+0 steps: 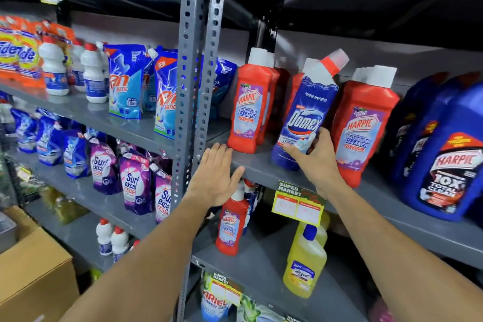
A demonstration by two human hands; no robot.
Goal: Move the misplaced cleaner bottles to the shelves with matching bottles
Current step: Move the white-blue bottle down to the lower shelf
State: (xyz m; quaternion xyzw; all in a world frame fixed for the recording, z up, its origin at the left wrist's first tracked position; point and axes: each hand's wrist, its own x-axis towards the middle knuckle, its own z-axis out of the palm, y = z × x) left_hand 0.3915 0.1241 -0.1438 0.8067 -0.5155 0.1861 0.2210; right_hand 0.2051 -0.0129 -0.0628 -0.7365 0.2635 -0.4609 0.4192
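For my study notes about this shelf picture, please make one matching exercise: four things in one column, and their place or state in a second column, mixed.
Things:
1. Domex bottle
2. yellow bottle
3. left hand
4. cardboard box

Places or states:
a. bottom left corner
b. open, at the shelf edge
c. tilted, held by the right hand
d. lower shelf, under the price tag

Pairs: 1-c, 2-d, 3-b, 4-a
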